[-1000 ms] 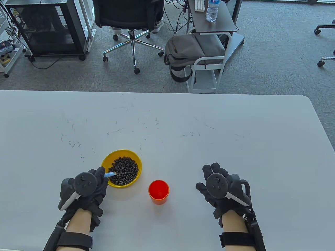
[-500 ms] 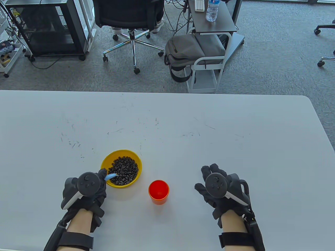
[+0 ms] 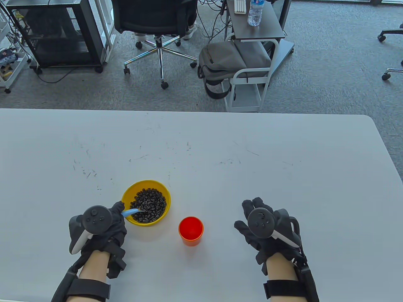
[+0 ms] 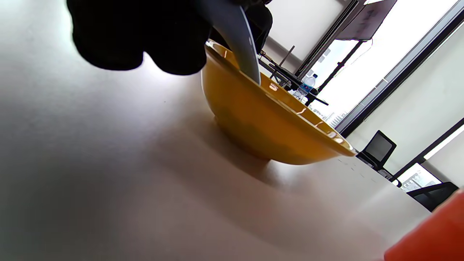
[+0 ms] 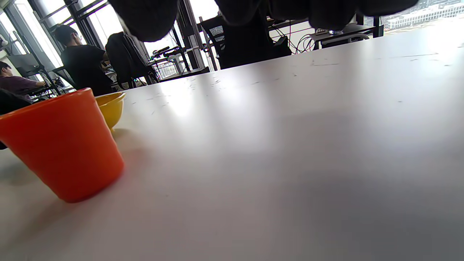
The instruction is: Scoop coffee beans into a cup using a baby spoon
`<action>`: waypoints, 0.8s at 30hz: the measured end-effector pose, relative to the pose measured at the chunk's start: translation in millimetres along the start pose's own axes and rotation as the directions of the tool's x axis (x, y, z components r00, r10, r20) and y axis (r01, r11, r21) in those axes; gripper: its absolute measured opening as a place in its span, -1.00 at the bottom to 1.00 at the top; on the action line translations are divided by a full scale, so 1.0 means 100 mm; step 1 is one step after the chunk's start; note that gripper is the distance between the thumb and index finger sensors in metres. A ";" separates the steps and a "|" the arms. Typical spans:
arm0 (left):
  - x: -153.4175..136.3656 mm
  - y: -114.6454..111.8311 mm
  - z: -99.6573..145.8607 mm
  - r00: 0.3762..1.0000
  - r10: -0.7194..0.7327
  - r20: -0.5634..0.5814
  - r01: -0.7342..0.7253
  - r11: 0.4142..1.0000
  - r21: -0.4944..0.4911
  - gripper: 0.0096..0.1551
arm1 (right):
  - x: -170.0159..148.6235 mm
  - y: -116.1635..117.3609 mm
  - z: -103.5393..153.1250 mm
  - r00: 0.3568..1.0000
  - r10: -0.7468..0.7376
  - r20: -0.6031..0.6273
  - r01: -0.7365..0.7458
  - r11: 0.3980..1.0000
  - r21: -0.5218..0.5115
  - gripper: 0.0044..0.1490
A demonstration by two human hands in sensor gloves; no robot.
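A yellow bowl (image 3: 127, 192) of dark coffee beans (image 3: 149, 203) stands on the white table (image 3: 220, 151). My left hand (image 3: 116, 215) grips a light blue baby spoon (image 3: 129, 213) at the bowl's near-left rim, its tip down among the beans. In the left wrist view the spoon (image 4: 239, 47) dips over the bowl's rim (image 4: 275, 119). An orange cup (image 3: 190, 231) stands to the right of the bowl; it also shows in the right wrist view (image 5: 61, 145). My right hand (image 3: 252, 217) lies open and empty on the table, right of the cup.
Beyond the table's far edge stand an office chair (image 3: 157, 22), a grey backpack (image 3: 229, 63) and a small cart with a water bottle (image 3: 255, 12). The table top bears faint scratch marks (image 3: 144, 155).
My left hand has shifted slightly left and back toward me, tilting the spoon in the beans. The right hand, bowl and cup have stayed in place.
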State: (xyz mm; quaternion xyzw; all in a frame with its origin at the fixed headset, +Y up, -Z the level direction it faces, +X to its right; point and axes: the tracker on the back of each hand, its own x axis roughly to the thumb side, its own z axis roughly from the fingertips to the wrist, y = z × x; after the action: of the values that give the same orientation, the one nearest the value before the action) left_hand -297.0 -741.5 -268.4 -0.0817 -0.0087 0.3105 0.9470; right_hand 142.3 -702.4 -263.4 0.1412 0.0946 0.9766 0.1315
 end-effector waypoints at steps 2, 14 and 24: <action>-0.03 0.01 0.00 0.998 0.058 -0.013 -0.058 0.998 0.014 -0.38 | -0.01 0.00 0.00 1.000 -0.007 -0.001 0.007 1.000 0.000 -0.04; -0.16 0.05 0.00 0.929 0.362 -0.077 -0.360 0.932 0.044 -0.39 | -0.02 0.00 0.00 1.000 -0.012 -0.005 0.012 1.000 0.009 -0.04; -0.01 0.03 0.01 0.831 0.555 0.015 -0.555 0.831 -0.031 -0.41 | -0.02 0.00 0.00 1.000 -0.021 -0.009 0.021 1.000 0.019 -0.04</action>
State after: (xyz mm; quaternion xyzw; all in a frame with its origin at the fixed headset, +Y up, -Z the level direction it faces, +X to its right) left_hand -299.8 -740.1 -267.9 -0.0891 0.0005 0.5726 0.8149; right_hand 143.9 -702.8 -263.8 0.1369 0.1059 0.9749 0.1398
